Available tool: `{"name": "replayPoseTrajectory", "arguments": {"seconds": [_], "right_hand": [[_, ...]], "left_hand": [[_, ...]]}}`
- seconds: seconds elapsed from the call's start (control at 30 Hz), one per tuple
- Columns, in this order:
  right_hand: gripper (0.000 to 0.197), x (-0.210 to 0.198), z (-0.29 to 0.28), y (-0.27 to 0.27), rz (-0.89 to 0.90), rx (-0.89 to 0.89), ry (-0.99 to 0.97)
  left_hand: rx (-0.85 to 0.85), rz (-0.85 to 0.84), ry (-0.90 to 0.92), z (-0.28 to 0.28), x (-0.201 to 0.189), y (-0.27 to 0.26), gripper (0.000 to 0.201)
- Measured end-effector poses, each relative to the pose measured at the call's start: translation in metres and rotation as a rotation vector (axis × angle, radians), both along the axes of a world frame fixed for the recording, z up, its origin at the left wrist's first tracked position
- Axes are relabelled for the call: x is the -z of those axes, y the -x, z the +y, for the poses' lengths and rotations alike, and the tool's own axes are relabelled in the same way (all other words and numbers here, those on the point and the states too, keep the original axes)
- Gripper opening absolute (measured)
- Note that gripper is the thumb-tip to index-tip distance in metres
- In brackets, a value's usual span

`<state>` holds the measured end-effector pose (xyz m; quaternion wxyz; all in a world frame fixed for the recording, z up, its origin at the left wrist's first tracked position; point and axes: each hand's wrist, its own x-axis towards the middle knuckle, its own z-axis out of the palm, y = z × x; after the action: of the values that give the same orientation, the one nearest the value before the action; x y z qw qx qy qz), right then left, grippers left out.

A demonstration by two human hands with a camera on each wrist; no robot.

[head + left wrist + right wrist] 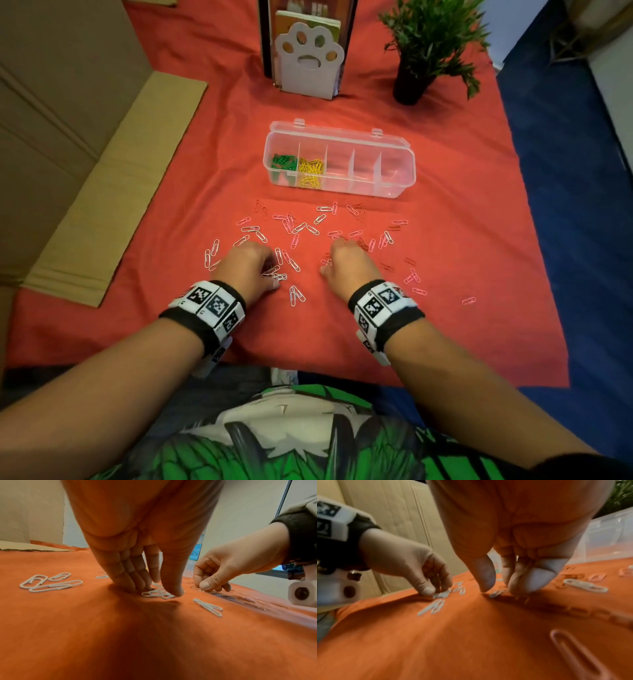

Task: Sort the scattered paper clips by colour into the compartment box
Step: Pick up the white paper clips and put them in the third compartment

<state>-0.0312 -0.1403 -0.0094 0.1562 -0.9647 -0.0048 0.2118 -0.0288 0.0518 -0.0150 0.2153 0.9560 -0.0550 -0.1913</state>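
Head view only: clear plastic compartment box [339, 161], centre frame. Left hand [137, 555] grip pinching white wire clips [157, 593]; right hand [513, 540] grip narrow, contents unclear.

One compartment box [399, 161] (five compartments), two hands [248, 262], one plant [431, 37], one paw-shaped holder [308, 58].

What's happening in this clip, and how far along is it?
A person is sorting paper clips by colour on a red cloth. The clear compartment box already holds green clips in its leftmost section and yellow clips in the next; the other sections look empty. White, pink and a few red clips still lie scattered. The left hand is gathering a small bunch of white clips; the right hand pinches at clips beside it.
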Motion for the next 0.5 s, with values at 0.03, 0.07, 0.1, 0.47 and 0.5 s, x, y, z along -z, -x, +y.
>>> {"name": "replayPoseTrajectory", "arguments": {"seconds": [0.03,0.07,0.1,0.47,0.5], "right_hand": [[0.034,0.003,0.003,0.003,-0.039,-0.018,0.009],[0.032,0.005,0.004,0.004,-0.074,-0.033,0.019],[0.032,0.006,0.005,0.004,-0.094,-0.039,0.032],[0.018,-0.005,-0.010,-0.013,-0.075,0.031,-0.126],[0.019,-0.006,-0.002,-0.010,-0.058,-0.027,-0.113]], "left_hand": [[0.009,-0.009,-0.010,-0.001,0.002,0.000,0.035],[0.015,-0.011,-0.017,-0.002,0.004,-0.001,0.033],[0.020,-0.014,-0.019,-0.004,0.005,-0.001,0.030],[-0.255,0.084,0.292,0.004,0.004,-0.011,0.012],[-0.290,0.106,0.338,0.007,0.006,-0.013,0.012]]}}
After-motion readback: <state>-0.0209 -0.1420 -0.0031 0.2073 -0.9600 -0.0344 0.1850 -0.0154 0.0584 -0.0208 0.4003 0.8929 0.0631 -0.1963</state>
